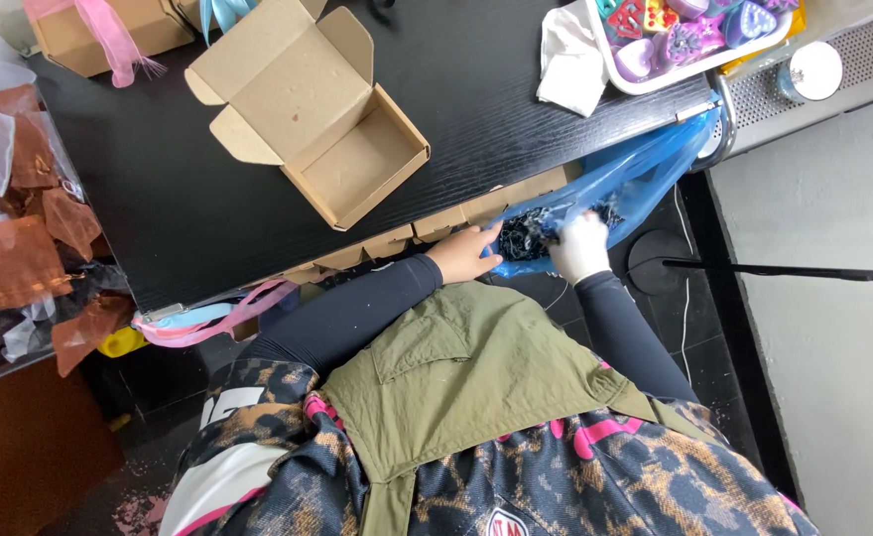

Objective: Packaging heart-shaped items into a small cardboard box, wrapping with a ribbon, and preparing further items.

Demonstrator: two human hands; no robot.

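A blue plastic bag (645,174) hangs at the right edge of the black table (188,199), holding dark shredded filling (528,233). My left hand (466,253) grips the bag's near rim and holds it apart. My right hand (580,245), in a white glove, is inside the bag's mouth with its fingers in the dark shreds. An open brown cardboard box (357,159) with its lid folded back lies on the table above my left arm, with nothing in it.
A white tray (645,81) of coloured heart-shaped pieces and a white cloth (570,65) sit at the table's far right. Orange and white organza pouches (10,248) pile up at left. Pink and blue ribbons (213,320) hang off the near edge. Flat cardboard (377,245) pokes out under the table.
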